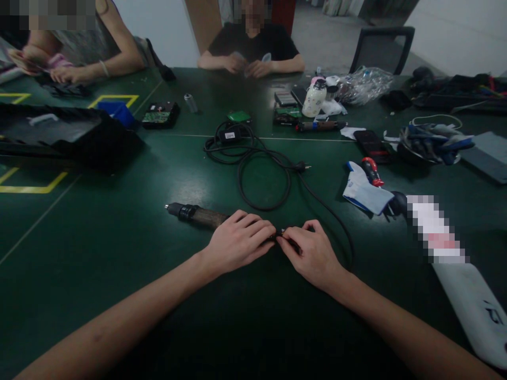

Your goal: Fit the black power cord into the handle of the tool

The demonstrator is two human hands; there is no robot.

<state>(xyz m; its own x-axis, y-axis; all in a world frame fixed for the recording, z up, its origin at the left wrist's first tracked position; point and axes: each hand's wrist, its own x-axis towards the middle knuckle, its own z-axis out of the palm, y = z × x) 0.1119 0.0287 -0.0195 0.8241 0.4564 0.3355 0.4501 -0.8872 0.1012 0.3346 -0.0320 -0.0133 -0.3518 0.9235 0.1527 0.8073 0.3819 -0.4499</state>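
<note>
On the green table (166,295) lies a dark electric screwdriver (208,216), its bit pointing left. My left hand (241,240) is wrapped over the rear end of the screwdriver. My right hand (311,250) pinches the end of a black cable close to the fingertips of my left hand. Fingers hide most of the spot where cable and tool end meet, so I cannot tell whether they are joined. Beyond my hands the black cable (263,209) is coiled, with a labelled adapter box (229,135) and a plug (301,167).
Right: a white-blue glove (366,192), red screwdriver (371,171), phone (372,146) and bowl of gloves (431,142). Back: circuit boards (239,116), a second electric screwdriver (321,126) and bottle (315,100). Left: a black tray (59,132). Two people sit across the table.
</note>
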